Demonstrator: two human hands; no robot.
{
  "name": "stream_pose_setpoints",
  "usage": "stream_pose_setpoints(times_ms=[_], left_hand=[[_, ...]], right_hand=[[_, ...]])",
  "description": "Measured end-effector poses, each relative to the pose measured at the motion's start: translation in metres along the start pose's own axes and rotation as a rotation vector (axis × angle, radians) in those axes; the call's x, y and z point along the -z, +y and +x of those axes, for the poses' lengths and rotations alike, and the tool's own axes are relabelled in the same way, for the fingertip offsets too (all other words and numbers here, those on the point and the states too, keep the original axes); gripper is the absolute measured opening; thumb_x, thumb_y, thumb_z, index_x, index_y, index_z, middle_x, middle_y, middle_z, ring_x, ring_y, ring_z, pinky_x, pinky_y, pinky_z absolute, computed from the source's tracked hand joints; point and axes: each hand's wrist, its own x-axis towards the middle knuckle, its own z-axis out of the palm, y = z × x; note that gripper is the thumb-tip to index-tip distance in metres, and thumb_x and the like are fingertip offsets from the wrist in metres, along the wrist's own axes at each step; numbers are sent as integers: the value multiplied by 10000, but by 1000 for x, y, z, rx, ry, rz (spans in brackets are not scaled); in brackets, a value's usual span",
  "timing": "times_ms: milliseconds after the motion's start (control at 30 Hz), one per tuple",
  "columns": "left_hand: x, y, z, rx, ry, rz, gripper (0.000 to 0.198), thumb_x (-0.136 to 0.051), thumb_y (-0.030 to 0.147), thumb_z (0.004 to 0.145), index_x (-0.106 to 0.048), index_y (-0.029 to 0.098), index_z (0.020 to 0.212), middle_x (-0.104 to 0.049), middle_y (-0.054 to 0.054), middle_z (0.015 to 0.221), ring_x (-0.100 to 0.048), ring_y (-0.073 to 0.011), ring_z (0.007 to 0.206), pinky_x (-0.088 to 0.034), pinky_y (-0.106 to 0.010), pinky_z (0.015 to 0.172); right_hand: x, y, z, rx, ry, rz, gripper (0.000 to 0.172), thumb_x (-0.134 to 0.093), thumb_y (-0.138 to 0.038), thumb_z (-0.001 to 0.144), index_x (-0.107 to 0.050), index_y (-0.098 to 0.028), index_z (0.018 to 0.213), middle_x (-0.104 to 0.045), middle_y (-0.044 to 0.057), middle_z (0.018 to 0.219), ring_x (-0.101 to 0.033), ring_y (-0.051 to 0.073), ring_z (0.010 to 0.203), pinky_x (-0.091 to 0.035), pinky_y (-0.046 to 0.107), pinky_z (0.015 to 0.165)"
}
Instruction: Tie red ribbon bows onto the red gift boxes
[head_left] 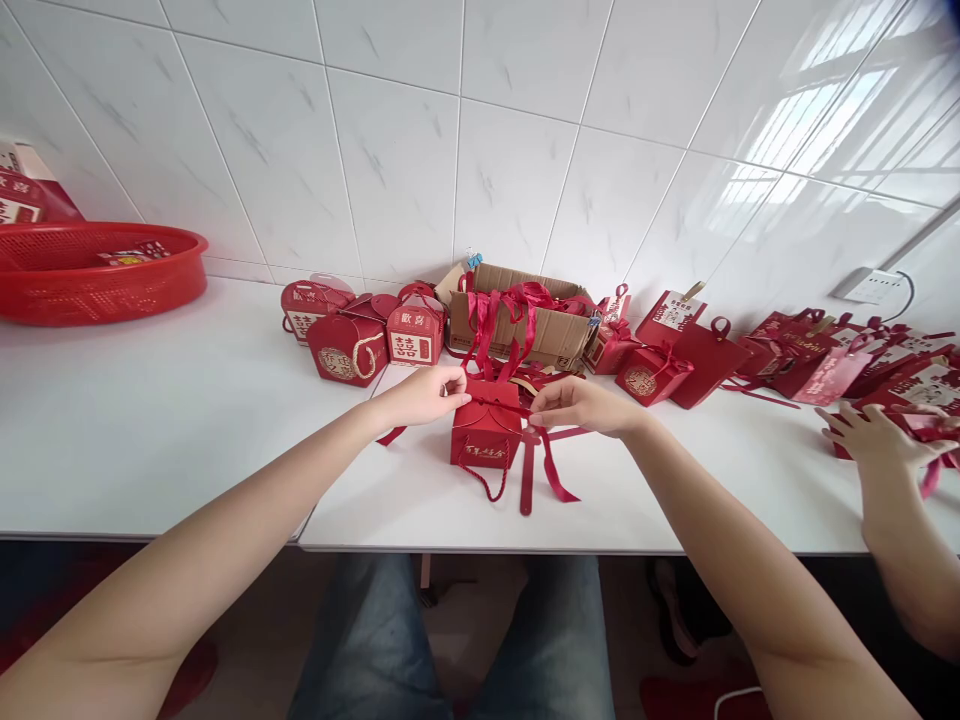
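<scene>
A small red gift box [486,432] with gold lettering and a red cord handle stands on the white table [187,420] in front of me. My left hand [426,392] pinches a dark red ribbon [553,470] at the box's top left. My right hand [577,405] pinches the same ribbon at the top right. The ribbon runs across the box top, and its loose ends trail down onto the table to the right of the box.
A cardboard box [525,318] full of red ribbons sits against the tiled wall, flanked by several red gift boxes [349,345]. A red plastic basket [97,272] stands far left. Another person's hand [874,440] works with ribbon among red boxes at the right edge.
</scene>
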Motion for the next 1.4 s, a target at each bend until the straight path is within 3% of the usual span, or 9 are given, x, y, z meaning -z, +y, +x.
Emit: stream_pose_setpoints(times_ms=[300, 400, 467, 600, 733, 833, 933, 1167, 1400], left_hand=[[1, 3, -1, 14, -15, 16, 248, -535, 423, 815, -471, 198, 733, -525, 12, 725, -434, -121, 601, -356, -248, 569], [0, 3, -2, 13, -4, 24, 256, -530, 430, 816, -463, 198, 730, -533, 10, 727, -429, -120, 591, -350, -248, 560], [1, 4, -2, 11, -1, 37, 261, -527, 437, 817, -466, 199, 729, -546, 4, 735, -438, -124, 591, -349, -250, 559], [2, 7, -5, 2, 21, 90, 250, -523, 437, 821, -487, 207, 730, -588, 2, 763, -497, -146, 645, -371, -258, 597], [2, 10, -6, -2, 42, 127, 248, -531, 435, 815, -503, 207, 722, -611, 1, 779, -516, -153, 664, -376, -265, 619], [3, 10, -6, -10, 43, 116, 247, -529, 431, 812, -503, 204, 718, -616, -8, 785, -520, -156, 671, -376, -269, 626], [3, 10, -7, -9, 41, 102, 244, -527, 429, 814, -501, 207, 717, -612, -5, 775, -522, -156, 669, -374, -270, 625], [4, 14, -5, -14, 57, 131, 255, -571, 433, 784, -509, 199, 705, -597, -10, 794, -515, -158, 674, -372, -271, 623], [14, 23, -1, 48, -79, 210, 293, -559, 462, 787, -485, 196, 687, -583, -20, 787, -531, -181, 716, -385, -285, 642]], right_hand=[[-3, 3, 1, -162, 148, -273, 222, -742, -291, 642, -608, -181, 780, -565, -32, 624, -492, 105, 559, -375, 243, 518], [-10, 8, 5, -125, 264, -500, 108, -660, -197, 663, -635, -189, 767, -636, 23, 737, -524, 140, 618, -396, 268, 548], [-15, 15, 8, -61, 327, -565, 198, -614, -153, 673, -666, -199, 858, -679, 61, 886, -583, 189, 743, -445, 304, 638], [-20, 23, 12, -80, 336, -324, 342, -550, -137, 741, -639, -220, 1061, -689, 55, 903, -630, 218, 852, -483, 329, 717], [-17, 18, 9, -249, 188, 30, 174, -624, -324, 814, -638, -171, 897, -604, 13, 715, -590, 140, 664, -454, 270, 626], [-13, 17, 7, -259, 96, 256, 414, -588, -576, 815, -641, -166, 848, -570, 2, 705, -543, 109, 639, -451, 262, 645], [-11, 20, 6, -229, 154, 475, 425, -633, -594, 773, -646, -175, 846, -518, -26, 646, -484, 95, 585, -451, 259, 626], [-17, 16, 19, 136, 256, 483, 209, -731, -361, 737, -708, -176, 832, -637, 19, 778, -571, 136, 766, -453, 284, 776], [-32, 9, 36, 246, 206, 391, 335, -646, -398, 824, -677, -168, 1066, -660, 19, 771, -584, 127, 742, -453, 284, 743]])
